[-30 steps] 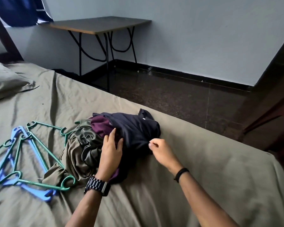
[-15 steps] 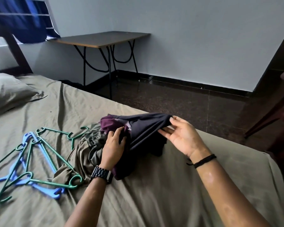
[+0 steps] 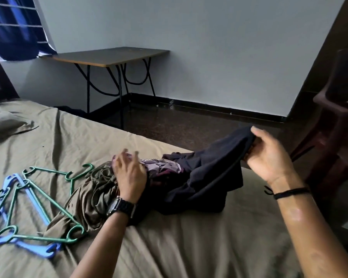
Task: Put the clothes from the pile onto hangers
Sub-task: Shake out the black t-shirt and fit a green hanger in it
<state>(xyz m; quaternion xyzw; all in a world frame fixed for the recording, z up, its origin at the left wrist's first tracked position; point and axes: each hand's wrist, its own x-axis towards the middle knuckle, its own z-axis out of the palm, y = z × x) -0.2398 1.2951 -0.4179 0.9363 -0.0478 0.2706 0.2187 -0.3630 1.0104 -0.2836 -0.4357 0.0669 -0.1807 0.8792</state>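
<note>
A pile of clothes lies on the bed: an olive garment, a purple one and a dark navy garment. My right hand grips an edge of the navy garment and holds it stretched up and to the right of the pile. My left hand hovers over the purple and olive clothes, blurred, with fingers spread and nothing in them. Green hangers and blue hangers lie tangled on the sheet left of the pile.
The olive bed sheet covers the bed, with a pillow at far left. A folding table stands by the wall. A dark plastic chair is at the right, beside the bed's edge.
My right hand has pulled the navy garment up and out to the right, away from the pile. My left hand has let go of the clothes and lifted, fingers spread.
</note>
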